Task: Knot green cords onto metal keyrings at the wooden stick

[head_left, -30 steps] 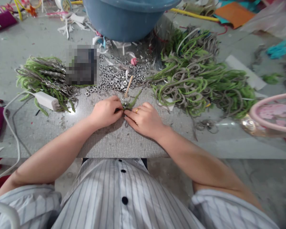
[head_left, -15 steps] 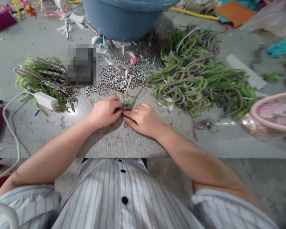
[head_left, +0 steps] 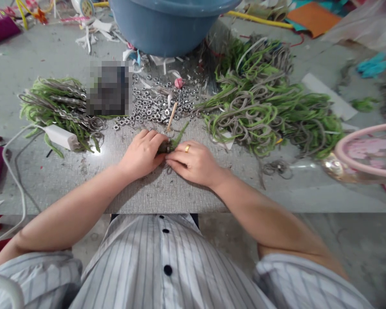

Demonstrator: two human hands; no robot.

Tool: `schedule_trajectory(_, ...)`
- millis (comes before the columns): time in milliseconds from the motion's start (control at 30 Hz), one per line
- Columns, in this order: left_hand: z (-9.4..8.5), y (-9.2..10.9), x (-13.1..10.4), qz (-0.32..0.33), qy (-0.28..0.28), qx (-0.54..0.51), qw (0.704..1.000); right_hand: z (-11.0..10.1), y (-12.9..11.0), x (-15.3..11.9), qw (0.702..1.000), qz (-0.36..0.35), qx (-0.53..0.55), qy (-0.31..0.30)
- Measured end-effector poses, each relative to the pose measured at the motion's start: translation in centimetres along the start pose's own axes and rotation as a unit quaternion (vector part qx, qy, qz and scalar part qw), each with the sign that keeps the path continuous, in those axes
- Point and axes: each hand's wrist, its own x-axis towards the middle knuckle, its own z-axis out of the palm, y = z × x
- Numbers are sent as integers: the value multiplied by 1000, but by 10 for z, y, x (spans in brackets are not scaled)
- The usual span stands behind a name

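Note:
My left hand (head_left: 144, 153) is closed, with thumb and fingertips pinching a short piece of cord braid near the table's front edge. From the right, my right hand (head_left: 193, 164) pinches the same piece, its fingertips almost touching my left thumb. The green cord (head_left: 181, 134) of this piece sticks out above my right fingers. Small metal bits, apparently nuts, show between the hands; my fingers hide most of the work. Just beyond lies a wooden stick (head_left: 172, 116) beside a thin ring. Loose metal nuts (head_left: 151, 107) are spread behind my hands.
A blue basin (head_left: 167, 34) stands at the back. Green and grey cords (head_left: 263, 103) are heaped on the right. Braided cords with nuts (head_left: 58, 103) lie left, by a white adapter (head_left: 62, 137) and a blurred-out object (head_left: 108, 88). A pink-rimmed container (head_left: 369, 150) sits far right.
My left hand has turned slightly, and its fingers now cover more of the braid. My right fingers have shifted a little around it. The view has moved slightly.

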Motion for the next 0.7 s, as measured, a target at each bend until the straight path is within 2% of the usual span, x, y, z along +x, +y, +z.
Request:
schedule_trajectory(67,0,0,-1,4,3,-4,1000,-4,0,0,998,61,-21,25)
schedule_trajectory(167,2,-1,-2,7,2,-10,1000,-6,0,-1,992,114,-43,12)
schedule_trajectory(267,3,-1,-3,6,-10,-15,1000,-4,0,-1,991,121,-56,-20)
schedule_trajectory(500,4,3,-4,-34,-63,23,997,3,-3,0,987,122,-101,-32)
schedule_trajectory(700,-2,6,-3,-72,-110,45,990,4,-3,0,973,187,-104,-87)
